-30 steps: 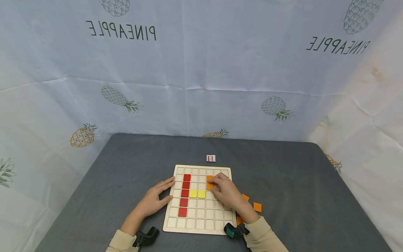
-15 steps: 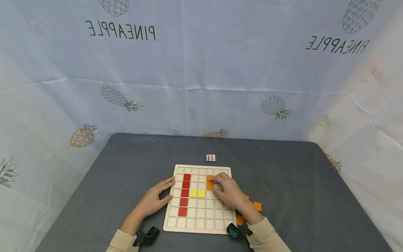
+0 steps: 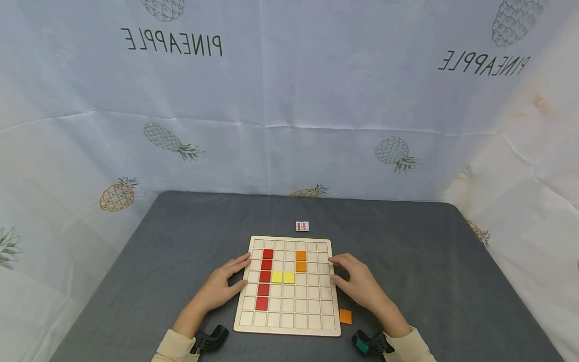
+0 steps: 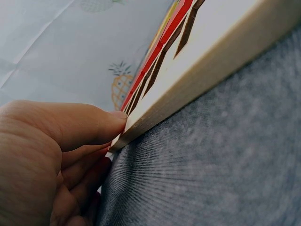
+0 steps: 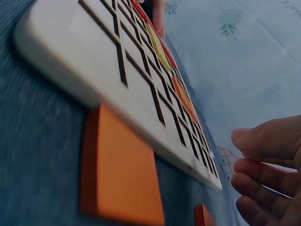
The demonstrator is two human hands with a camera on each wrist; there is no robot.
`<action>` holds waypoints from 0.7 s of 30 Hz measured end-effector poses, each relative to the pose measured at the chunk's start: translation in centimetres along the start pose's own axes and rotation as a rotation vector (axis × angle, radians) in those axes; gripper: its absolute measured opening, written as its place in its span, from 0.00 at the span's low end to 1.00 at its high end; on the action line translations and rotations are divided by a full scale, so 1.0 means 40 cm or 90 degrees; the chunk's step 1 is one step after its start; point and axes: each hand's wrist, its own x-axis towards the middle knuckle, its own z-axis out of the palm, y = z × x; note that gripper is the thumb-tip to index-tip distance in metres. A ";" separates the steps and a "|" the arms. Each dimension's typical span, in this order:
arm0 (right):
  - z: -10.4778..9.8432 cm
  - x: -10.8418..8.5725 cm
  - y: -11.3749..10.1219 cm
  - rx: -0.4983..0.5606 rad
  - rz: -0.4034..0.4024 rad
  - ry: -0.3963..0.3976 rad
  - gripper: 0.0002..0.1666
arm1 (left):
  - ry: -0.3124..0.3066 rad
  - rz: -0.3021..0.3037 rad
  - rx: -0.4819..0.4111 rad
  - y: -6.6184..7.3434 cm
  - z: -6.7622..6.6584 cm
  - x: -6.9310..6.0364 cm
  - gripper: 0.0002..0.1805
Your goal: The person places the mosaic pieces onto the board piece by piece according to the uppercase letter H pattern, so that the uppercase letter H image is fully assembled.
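A pale wooden grid board (image 3: 300, 321) lies on the grey table. Set in it are a column of several red tiles (image 3: 265, 277), two yellow tiles (image 3: 288, 277) beside that column, and two orange tiles (image 3: 300, 267) further right. My left hand (image 3: 219, 289) rests against the board's left edge, fingers extended; in the left wrist view its thumb (image 4: 106, 123) touches the wooden rim. My right hand (image 3: 359, 285) hovers by the right edge, fingers loosely bent, holding nothing. A loose orange tile (image 5: 124, 172) lies against the board's right side; others are mostly hidden beneath my right hand.
A small card (image 3: 302, 226) with a coloured grid pattern lies beyond the board's far edge. The dark grey tabletop (image 3: 407, 241) spreads around the board. A pale pineapple-print cloth (image 3: 289, 90) hangs behind the table.
My right hand has left the orange tiles on the board and moved right to the board's edge, uncovering the two tiles. My left hand has stayed in place.
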 end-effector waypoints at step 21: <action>-0.009 -0.092 0.118 -0.028 -0.037 0.048 0.22 | 0.006 0.027 0.000 -0.007 0.000 0.000 0.29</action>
